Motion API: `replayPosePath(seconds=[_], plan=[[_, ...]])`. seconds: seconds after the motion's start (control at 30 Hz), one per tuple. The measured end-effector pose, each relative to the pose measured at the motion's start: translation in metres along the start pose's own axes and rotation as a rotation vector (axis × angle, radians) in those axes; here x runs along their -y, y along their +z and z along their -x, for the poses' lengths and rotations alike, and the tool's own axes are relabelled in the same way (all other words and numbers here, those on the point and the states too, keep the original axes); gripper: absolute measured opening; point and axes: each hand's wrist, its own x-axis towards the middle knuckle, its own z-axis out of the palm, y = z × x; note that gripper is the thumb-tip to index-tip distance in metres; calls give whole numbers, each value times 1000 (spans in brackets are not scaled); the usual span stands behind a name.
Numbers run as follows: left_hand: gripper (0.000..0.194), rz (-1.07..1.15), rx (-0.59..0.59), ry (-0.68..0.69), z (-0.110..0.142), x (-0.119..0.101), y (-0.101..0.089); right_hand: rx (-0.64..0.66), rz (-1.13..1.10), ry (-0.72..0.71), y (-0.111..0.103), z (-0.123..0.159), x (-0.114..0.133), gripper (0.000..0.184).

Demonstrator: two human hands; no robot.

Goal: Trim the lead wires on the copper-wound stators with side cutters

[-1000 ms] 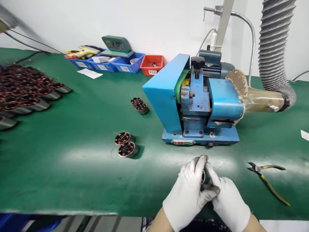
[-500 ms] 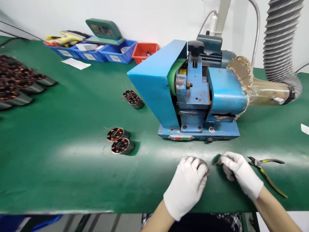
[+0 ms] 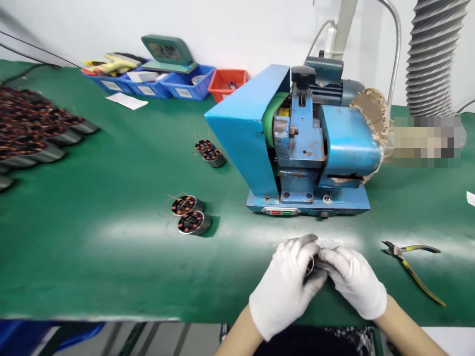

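Just in front of the blue machine, my left hand, in a white glove with darkened fingertips, is wrapped round a small motor stator. Only a sliver of the stator's round rim and dark inside shows between the fingers. My right hand, gloved too, has its fingers pinched together against the stator's right side; what they grip is hidden. A pair of cutting pliers with yellow-and-black handles lies with handles spread to the right of my right hand. Two stators with copper windings stand touching each other, left of my hands.
The blue belt grinding machine stands behind my hands, a grey ribbed hose at its right. Two more stators stand beside its left side. Many stators crowd the far left. Blue bins, a red bin and a clock line the back.
My right hand has moved left to meet the left hand at the stator. Before, it was apart, pinching a thin copper-coloured wire. The whole view has shifted slightly.
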Motion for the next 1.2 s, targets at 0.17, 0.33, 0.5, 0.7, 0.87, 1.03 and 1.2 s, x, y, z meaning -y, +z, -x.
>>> replayPosePath(seconds=[0.17, 0.33, 0.5, 0.7, 0.87, 1.03, 1.2], plan=[[56, 77, -63, -187, 4, 14, 1, 17, -25, 31, -3, -2, 1, 33], [54, 351, -105, -288, 5, 4, -3, -26, -80, 81, -18, -10, 17, 36], [33, 662, -237, -360, 8, -18, -13, -106, -412, 280, -37, -24, 32, 21], [55, 423, -328, -26, 15, -23, -32, 74, -744, 579, -55, -38, 36, 20], [49, 502, -58, -10, 18, -27, -50, 60, -685, 621, -60, -34, 41, 21], [40, 381, -188, 66, 14, -31, -53, -43, -594, 555, -67, -35, 47, 19], [73, 231, -229, -3, 13, -27, -42, 26, -685, 658, -71, -40, 48, 23]])
